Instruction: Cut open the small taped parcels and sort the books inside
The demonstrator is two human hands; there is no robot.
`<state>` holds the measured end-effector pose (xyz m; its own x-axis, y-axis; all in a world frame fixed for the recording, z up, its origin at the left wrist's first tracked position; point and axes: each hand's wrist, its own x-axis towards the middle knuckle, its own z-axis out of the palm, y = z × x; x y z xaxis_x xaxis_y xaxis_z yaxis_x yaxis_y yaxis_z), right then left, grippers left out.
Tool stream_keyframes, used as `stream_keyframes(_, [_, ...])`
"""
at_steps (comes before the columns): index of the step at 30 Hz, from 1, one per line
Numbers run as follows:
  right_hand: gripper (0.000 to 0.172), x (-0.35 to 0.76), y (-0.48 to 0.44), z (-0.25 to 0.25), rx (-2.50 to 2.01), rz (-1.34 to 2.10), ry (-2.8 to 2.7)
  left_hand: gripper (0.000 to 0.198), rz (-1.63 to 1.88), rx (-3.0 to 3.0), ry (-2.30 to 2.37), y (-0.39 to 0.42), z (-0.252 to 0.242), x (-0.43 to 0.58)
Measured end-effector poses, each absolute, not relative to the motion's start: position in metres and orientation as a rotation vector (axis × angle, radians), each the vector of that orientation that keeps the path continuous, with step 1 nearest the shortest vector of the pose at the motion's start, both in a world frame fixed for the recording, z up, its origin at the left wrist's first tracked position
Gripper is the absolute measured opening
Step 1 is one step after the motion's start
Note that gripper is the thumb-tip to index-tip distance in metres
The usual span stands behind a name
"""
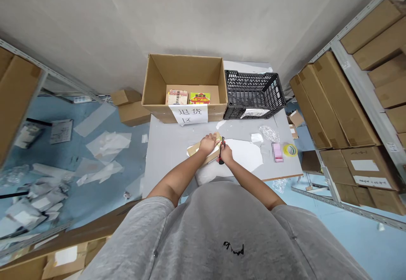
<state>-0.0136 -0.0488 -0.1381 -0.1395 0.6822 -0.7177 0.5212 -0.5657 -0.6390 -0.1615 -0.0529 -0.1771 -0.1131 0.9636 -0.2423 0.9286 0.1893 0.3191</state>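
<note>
A flat cardboard parcel (199, 153) lies slantwise on a grey table (168, 161), close to the person's body, with its middle under the left hand (207, 143). That hand is partly open, its fingers curled over the parcel's far edge and holding it. Just beside it, the right hand (226, 154) is closed around a red-and-black tool (221, 151) at the parcel's right end; it is too small to tell whether this is scissors or a cutter. A white sheet (241, 155) lies beneath them. At the table's far edge stand an open cardboard box (184, 70) and a black plastic crate (253, 94). To the right lie a pink packet (277, 152) and a yellow tape roll (290, 149).
</note>
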Motion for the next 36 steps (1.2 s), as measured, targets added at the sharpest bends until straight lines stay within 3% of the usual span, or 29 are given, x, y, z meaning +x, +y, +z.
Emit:
stream_keyframes(8, [0.048,-0.003,-0.066,-0.143,-1.982,1.794,-1.330,0.069,-0.017,1.793,2.039,-0.049,-0.166,-0.161])
stream_keyframes(19, [0.029,-0.009,-0.048,-0.135,-1.918,1.854,-1.335,0.072,-0.015,1.845,2.068,-0.061,-0.163,-0.156])
stream_keyframes(22, [0.033,0.023,-0.049,-0.136,-1.922,1.919,-1.369,0.075,0.073,1.876,2.046,-0.064,-0.168,-0.164])
stream_keyframes(27, [0.032,0.063,-0.028,-0.139,-1.850,1.682,-1.455,0.083,0.258,1.908,1.901,-0.063,-0.172,-0.173])
stream_keyframes(33, [0.051,0.026,0.015,-0.151,-1.860,1.637,-1.691,0.085,0.409,2.044,1.695,-0.076,-0.166,-0.170])
stream_keyframes(36, [0.053,0.012,0.019,-0.160,-1.876,1.669,-1.679,0.084,0.477,2.032,1.771,-0.093,-0.164,-0.164])
